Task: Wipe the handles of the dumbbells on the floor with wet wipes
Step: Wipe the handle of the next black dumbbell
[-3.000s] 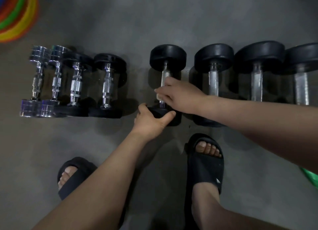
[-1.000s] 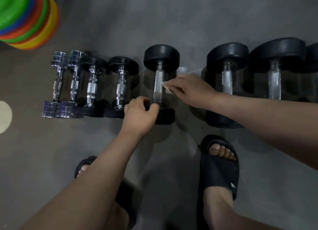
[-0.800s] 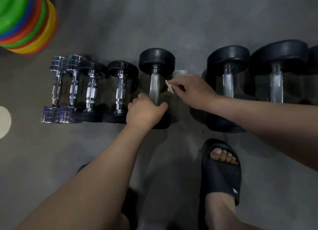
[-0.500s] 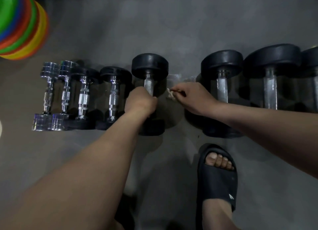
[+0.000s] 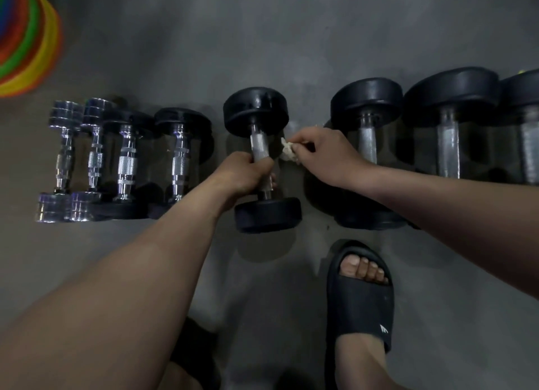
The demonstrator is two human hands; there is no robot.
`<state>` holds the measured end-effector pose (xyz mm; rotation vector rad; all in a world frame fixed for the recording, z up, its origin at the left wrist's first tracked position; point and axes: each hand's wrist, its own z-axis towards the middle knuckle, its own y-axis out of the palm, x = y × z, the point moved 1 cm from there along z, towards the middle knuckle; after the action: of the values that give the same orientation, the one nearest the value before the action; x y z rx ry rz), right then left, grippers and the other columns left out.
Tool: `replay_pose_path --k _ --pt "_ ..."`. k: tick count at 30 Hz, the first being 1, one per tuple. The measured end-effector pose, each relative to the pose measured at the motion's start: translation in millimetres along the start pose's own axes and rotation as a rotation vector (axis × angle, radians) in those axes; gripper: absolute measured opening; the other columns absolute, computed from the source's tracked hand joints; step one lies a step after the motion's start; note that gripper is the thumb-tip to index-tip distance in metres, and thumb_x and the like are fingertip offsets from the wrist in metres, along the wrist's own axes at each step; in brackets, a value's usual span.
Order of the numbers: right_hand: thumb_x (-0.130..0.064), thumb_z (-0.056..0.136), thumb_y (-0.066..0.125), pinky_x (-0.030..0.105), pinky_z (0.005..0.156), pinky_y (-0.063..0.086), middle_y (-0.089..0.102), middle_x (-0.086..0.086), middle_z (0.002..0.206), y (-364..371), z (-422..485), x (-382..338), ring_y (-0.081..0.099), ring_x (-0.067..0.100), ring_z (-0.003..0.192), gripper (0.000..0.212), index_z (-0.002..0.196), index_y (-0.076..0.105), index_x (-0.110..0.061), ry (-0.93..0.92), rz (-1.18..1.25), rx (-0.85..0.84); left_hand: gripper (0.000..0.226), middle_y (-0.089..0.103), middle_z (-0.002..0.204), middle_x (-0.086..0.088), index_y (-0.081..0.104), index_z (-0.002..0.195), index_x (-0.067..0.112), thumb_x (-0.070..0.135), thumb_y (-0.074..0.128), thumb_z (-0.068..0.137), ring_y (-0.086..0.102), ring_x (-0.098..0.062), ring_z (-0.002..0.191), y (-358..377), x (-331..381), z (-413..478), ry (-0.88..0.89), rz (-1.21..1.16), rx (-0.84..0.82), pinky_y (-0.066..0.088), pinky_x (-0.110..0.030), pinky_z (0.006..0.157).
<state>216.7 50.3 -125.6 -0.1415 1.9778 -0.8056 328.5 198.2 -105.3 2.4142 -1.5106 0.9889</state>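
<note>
Task seeming mid-way: person working on middle dumbbell (image 5: 256, 111) of row lying on floor (image 5: 262, 39). Cannot tell which other handles are done.
Left hand (image 5: 242, 172) gripping its handle (image 5: 259, 143), fingers (image 5: 264, 165) curling tight round lower bar.
Right hand (image 5: 323, 153) pinching crumpled wet wipe (image 5: 288, 155) between thumb and fingertips, holding it just beside handle; contact with bar not clearly showing.
Upper bar likely waiting for next wipe.

left hand (image 5: 243, 172) wrapped round handle of middle black dumbbell (image 5: 260, 159), right hand (image 5: 326, 153) pinching scrunched wet wipe (image 5: 288, 154) just beside handle. Row of dumbbells on grey floor (image 5: 262, 39), black slide (image 5: 360, 296) below, coloured discs (image 5: 26, 42) top left.
</note>
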Motion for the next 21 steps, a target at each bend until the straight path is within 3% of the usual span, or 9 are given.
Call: replay_pose_path --k 5,7,10,14,17,21 --pt "-0.022 0.098 0.058 0.018 0.089 0.047 0.071 -0.009 0.109 10 -8 -15 0.062 0.002 0.1 0.023 0.117 0.072 -0.022 -0.162 -0.006 0.0 0.021 0.076 0.094 -0.016 0.069 0.097 0.002 0.019 0.057 0.095 0.073 -0.026 0.084 -9 -11 -4 0.007 0.03 0.029 0.059 -0.044 0.089" --pt "-0.02 0.097 0.059 0.023 0.091 0.048 0.072 -0.006 0.112 17 -7 -22 0.063 0.005 0.102 0.025 0.119 0.071 -0.02 -0.247 -0.036 0.013 0.026 0.075 0.089 -0.008 0.071 0.095 0.008 0.03 0.058 0.094 0.072 -0.026 0.085 -15 -15 -10 0.06 0.225 0.097 0.058 -0.039 0.081" --pt "-0.025 0.099 0.055 0.026 0.088 0.05 0.069 -0.006 0.115 24 3 -35 0.063 0.009 0.104 0.029 0.126 0.067 -0.026 -0.347 -0.134 0.028 0.026 0.069 0.093 -0.003 0.066 0.105 0.011 0.033 0.056 0.095 0.065 -0.024 0.092 -15 -26 -25 0.11 0.426 0.222 0.041 -0.029 0.071" --pt "-0.025 0.101 0.05 0.036 0.077 0.052 0.062 0.002 0.106 38 19 -52 0.061 0.018 0.09 0.032 0.129 0.065 -0.022 -0.412 -0.253 -0.037 0.028 0.069 0.113 -0.008 0.064 0.12 0.013 0.023 0.05 0.097 0.06 -0.024 0.108 -4 -43 -45 0.153 0.294 0.425 0.034 -0.019 0.077" --pt "-0.028 0.103 0.042 0.042 0.07 0.051 0.053 0.003 0.097 46 23 -57 0.054 0.019 0.077 0.034 0.126 0.065 -0.02 -0.401 -0.32 -0.098 0.028 0.069 0.111 -0.009 0.065 0.113 0.011 0.011 0.044 0.095 0.06 -0.026 0.105 2 -48 -47 0.189 0.181 0.541 0.035 -0.02 0.078" --pt "-0.027 0.095 0.041 0.028 0.072 0.045 0.058 0.009 0.107 50 -2 -45 0.056 0.021 0.091 0.044 0.13 0.064 -0.017 -0.587 -0.345 -0.263 0.019 0.064 0.096 -0.009 0.058 0.094 0.01 0.001 0.043 0.087 0.057 -0.026 0.09 5 -55 -47 0.241 0.094 0.709 0.034 -0.021 0.075"
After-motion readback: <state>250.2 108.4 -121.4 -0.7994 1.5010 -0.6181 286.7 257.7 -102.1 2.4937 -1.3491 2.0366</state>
